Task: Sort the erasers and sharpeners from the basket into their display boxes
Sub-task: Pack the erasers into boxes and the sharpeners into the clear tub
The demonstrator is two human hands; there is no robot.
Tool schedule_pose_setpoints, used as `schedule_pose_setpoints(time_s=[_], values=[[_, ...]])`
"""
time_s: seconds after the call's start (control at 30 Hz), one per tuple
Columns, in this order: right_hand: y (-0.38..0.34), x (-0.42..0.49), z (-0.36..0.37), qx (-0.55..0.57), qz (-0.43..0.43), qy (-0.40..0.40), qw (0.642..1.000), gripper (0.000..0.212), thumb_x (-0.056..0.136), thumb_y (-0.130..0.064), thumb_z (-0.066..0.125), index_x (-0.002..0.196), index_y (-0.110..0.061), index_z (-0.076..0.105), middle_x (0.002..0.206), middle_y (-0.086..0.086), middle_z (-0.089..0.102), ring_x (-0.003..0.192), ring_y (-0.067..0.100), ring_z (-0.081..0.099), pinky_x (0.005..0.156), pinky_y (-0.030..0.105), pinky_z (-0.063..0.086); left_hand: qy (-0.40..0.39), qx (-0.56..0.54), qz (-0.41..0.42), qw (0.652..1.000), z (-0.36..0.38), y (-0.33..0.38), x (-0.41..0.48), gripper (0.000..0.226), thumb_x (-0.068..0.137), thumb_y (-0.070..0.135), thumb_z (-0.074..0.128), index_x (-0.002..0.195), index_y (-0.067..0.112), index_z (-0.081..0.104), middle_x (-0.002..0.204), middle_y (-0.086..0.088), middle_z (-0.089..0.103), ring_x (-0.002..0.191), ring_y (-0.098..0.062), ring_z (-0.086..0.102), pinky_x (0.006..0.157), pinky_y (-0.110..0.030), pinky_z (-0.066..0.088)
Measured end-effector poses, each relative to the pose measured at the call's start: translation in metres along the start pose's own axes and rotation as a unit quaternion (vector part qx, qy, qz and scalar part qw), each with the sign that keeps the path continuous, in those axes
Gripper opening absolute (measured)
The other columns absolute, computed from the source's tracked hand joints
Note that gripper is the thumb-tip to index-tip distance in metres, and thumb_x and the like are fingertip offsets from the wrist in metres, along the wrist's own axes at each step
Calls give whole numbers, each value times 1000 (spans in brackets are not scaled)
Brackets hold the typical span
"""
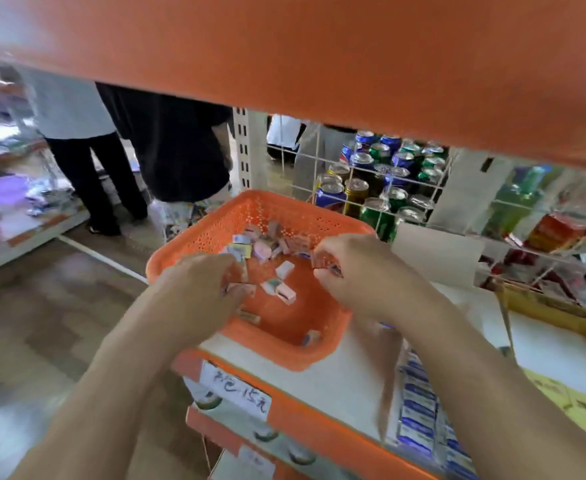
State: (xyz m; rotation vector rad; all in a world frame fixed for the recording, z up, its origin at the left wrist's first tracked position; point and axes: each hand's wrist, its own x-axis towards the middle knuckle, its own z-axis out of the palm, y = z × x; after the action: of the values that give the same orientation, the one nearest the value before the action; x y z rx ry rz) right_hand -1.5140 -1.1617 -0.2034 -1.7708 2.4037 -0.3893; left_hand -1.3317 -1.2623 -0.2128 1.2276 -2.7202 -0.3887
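Observation:
An orange perforated basket (305,216) stands on the white shelf, holding several small wrapped erasers and sharpeners (286,293) scattered across its floor and piled at its back. My left hand (201,282) reaches in over the near left rim, fingers curled around small pieces. Over the basket's right side my right hand (350,268) is closed on a few small items, one reddish. A display box with blue-and-white packs (419,407) lies on the shelf at the lower right. The view is blurred.
An orange shelf board (319,57) hangs overhead. Behind a white wire grid (357,174) stand drink cans (378,188). A yellow cardboard box (558,341) sits to the right. Two people (167,157) stand in the aisle on the left. A handwritten price label (236,391) fronts the shelf edge.

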Motion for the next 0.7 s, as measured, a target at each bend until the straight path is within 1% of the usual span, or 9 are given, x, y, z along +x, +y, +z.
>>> schedule_pose_setpoints(time_s=[0.13, 0.23, 0.27, 0.33, 0.4, 0.47, 0.5, 0.6, 0.7], values=[[1, 41, 13, -64, 68, -87, 992, 26, 94, -21, 49, 118, -19, 59, 120, 5, 56, 106, 24, 55, 77, 29, 42, -103, 76, 51, 990, 0, -1, 37, 20, 94, 39, 54, 111, 28, 57, 95, 6, 56, 83, -13, 53, 69, -28, 42], [3, 68, 26, -136, 102, -138, 976, 31, 91, -11, 52, 120, -17, 59, 119, 6, 60, 101, 25, 59, 70, 30, 41, -162, 127, 105, 973, 7, 8, 64, 37, 94, 24, 55, 130, 24, 52, 122, 0, 58, 103, -16, 59, 84, -29, 50], [4, 75, 29, -159, 107, -157, 969, 32, 90, -9, 54, 121, -16, 60, 118, 7, 61, 101, 26, 60, 71, 30, 43, -182, 140, 115, 966, 9, 11, 72, 40, 94, 20, 55, 133, 22, 50, 128, 1, 56, 106, -15, 58, 87, -28, 49], [9, 86, 36, -178, 100, -179, 963, 35, 87, -10, 59, 122, -15, 61, 119, 9, 61, 100, 27, 61, 72, 32, 45, -207, 175, 135, 953, 12, 19, 85, 44, 93, 17, 57, 136, 19, 47, 132, -1, 54, 105, -15, 56, 83, -25, 46], [14, 92, 44, -180, 85, -177, 964, 37, 84, -11, 62, 121, -14, 60, 116, 10, 61, 94, 27, 60, 72, 33, 46, -216, 187, 162, 945, 14, 25, 93, 50, 92, 22, 61, 139, 22, 45, 134, -1, 53, 112, -17, 55, 84, -26, 43], [16, 93, 51, -190, 76, -154, 967, 37, 82, -12, 64, 118, -14, 62, 110, 11, 62, 85, 27, 57, 72, 35, 50, -238, 181, 190, 935, 18, 28, 96, 52, 89, 31, 66, 137, 25, 49, 132, 1, 55, 114, -18, 54, 86, -28, 43], [17, 91, 53, -189, 77, -139, 969, 35, 82, -11, 64, 117, -14, 62, 109, 11, 62, 85, 28, 57, 73, 36, 52, -249, 189, 210, 926, 22, 29, 96, 50, 88, 33, 67, 134, 24, 52, 128, 1, 58, 110, -18, 56, 84, -28, 43], [17, 87, 53, -165, 82, -105, 977, 31, 86, -7, 59, 116, -15, 61, 114, 11, 57, 97, 29, 59, 76, 37, 51, -258, 214, 252, 908, 34, 28, 98, 34, 91, 29, 64, 122, 16, 58, 114, -2, 63, 97, -19, 56, 71, -25, 38], [16, 86, 49, -113, 80, -72, 988, 24, 87, -8, 60, 108, -17, 64, 109, 7, 55, 90, 24, 57, 79, 36, 52, -229, 167, 242, 928, 34, 23, 104, 19, 90, 29, 63, 106, 18, 64, 93, 2, 62, 85, -17, 57, 74, -27, 43]])
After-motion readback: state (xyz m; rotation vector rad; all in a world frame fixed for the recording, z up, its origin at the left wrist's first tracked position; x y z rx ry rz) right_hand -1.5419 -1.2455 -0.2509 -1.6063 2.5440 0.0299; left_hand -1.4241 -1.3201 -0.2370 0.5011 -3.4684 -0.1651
